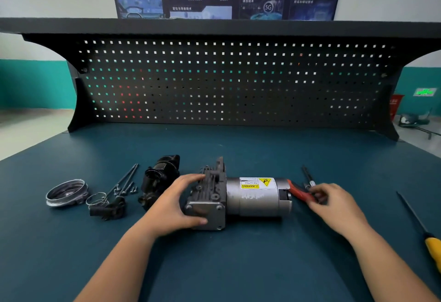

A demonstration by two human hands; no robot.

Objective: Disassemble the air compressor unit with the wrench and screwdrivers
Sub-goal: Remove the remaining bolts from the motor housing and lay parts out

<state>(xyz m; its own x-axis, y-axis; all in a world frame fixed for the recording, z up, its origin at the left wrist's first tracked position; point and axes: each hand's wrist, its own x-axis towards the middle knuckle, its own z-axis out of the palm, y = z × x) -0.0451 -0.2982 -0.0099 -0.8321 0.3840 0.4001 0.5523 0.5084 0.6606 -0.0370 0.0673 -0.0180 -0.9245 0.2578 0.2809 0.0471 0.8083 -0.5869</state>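
Grey cylindrical air compressor unit point(255, 199), yellow warning label on top, lies on its side low at frame centre on the blue-green bench top point(238, 266); left hand point(176, 203) grips its dark cast end block; right hand point(334, 203) curls its fingers round a red-handled tool point(299, 192) at the motor's right end, blurred; 1 yellow-handled screwdriver point(432, 250) at right edge; silver metal ring point(66, 192), long dark bolts point(124, 180) and black plastic housing point(160, 177) at left.

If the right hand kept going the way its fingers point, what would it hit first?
The red-handled tool, which the right hand already seems to pinch; just beyond lies the air compressor, though depth is unclear.
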